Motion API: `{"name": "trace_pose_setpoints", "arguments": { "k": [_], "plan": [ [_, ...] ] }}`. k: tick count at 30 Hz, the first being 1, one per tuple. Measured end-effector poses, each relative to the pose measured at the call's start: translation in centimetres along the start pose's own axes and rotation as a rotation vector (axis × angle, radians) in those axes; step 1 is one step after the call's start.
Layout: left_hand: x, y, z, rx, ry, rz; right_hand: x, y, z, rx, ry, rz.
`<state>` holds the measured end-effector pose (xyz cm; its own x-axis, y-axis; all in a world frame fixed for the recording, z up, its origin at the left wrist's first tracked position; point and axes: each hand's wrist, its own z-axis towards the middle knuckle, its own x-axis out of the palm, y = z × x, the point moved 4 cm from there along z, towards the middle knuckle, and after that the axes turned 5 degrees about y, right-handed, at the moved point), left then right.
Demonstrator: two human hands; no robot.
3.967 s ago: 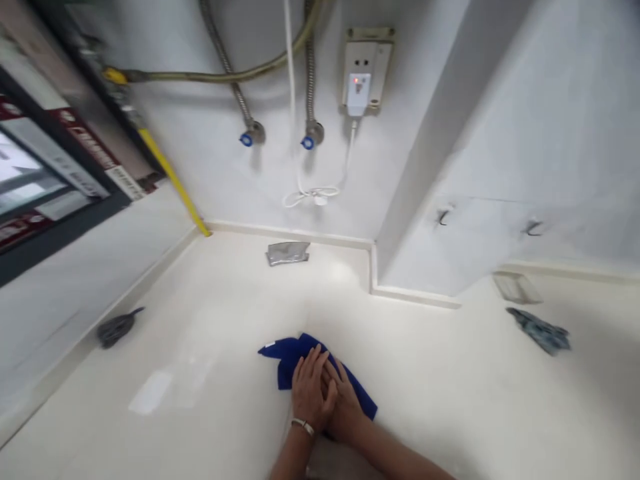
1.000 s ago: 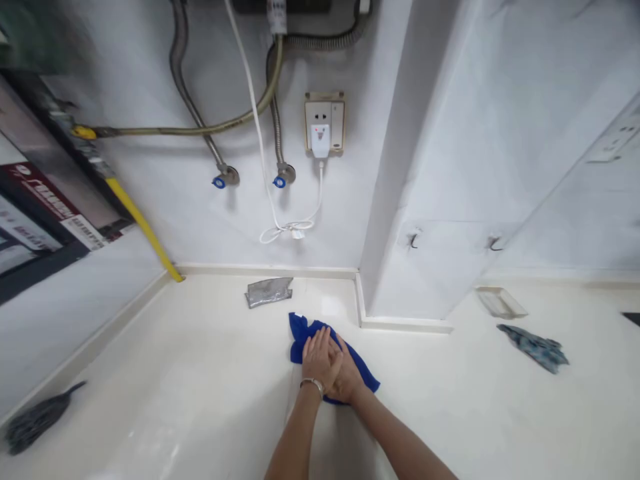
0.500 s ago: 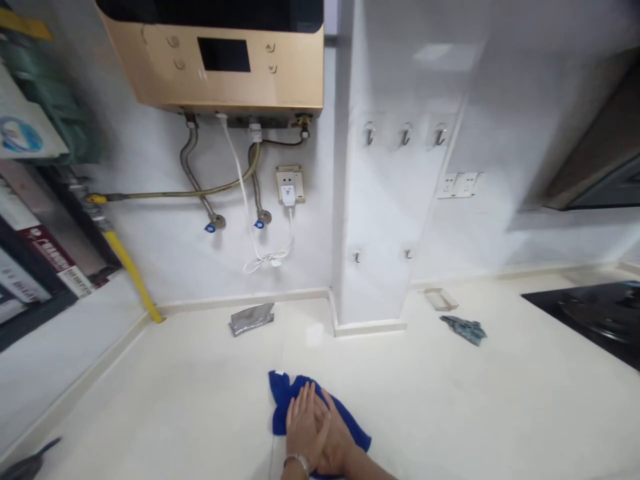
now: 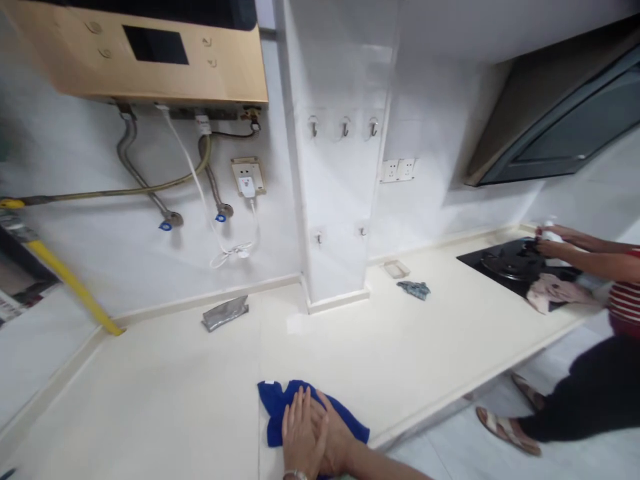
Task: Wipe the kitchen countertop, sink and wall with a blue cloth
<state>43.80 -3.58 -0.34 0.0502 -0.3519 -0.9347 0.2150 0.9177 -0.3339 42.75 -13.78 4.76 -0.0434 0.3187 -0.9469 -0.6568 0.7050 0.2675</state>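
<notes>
A blue cloth lies bunched on the white countertop, near its front edge. My right hand rests flat on this cloth, its fingers partly covered by the other hand. Across the back of it lies my left hand, fingers stretched out and a bracelet at the wrist. Neither hand is curled around the cloth; one corner of it with a white tag sticks out to the left of my fingers.
A silvery pouch, a shallow clear tray and a crumpled grey-green cloth lie toward the wall. At right, a co-worker holds a white bottle over the black gas stove, with a pink cloth beside it.
The view has turned right, bringing the co-worker, the range hood and the counter's front edge into sight. My hands stay stacked on the blue cloth.
</notes>
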Motion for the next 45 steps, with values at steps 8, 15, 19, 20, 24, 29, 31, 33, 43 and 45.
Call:
{"name": "trace_pose_setpoints", "arguments": {
  "k": [8,15,19,20,24,29,31,33,43,45],
  "plan": [
    [-1.7,-1.8,0.1,0.077,-0.045,-0.06,-0.8,-0.2,-0.8,-0.059,0.051,0.111],
    [-1.8,-2.2,-0.1,0.083,-0.054,-0.079,0.4,-1.5,-0.9,-0.069,0.058,0.116],
    [-1.9,-2.5,-0.6,0.043,-0.056,-0.065,0.4,-1.7,-1.0,-0.057,0.067,0.112],
    [-2.0,-2.6,-0.7,0.026,-0.057,-0.057,0.3,-1.7,-1.0,-0.053,0.075,0.102],
    [-2.1,-3.1,-1.3,-0.025,-0.034,-0.025,0.1,-1.5,-1.1,-0.063,0.12,0.065],
    [-2.0,-4.4,-2.0,-0.096,0.027,0.008,0.2,-1.9,-2.3,-0.104,0.131,0.123],
    [-1.9,-5.2,-2.2,-0.103,0.061,0.016,0.0,-2.2,-3.1,-0.107,0.124,0.163],
    [-1.7,-6.0,-2.3,-0.109,0.097,0.016,-0.3,-2.7,-3.9,-0.107,0.136,0.179],
    [-1.5,-6.1,-4.4,0.085,0.247,0.024,-2.8,-6.8,-8.1,-0.064,0.042,0.126],
    [-1.7,-5.8,-5.6,0.14,0.242,0.019,-3.2,-8.2,-9.1,-0.017,-0.007,0.142]
  ]
}}
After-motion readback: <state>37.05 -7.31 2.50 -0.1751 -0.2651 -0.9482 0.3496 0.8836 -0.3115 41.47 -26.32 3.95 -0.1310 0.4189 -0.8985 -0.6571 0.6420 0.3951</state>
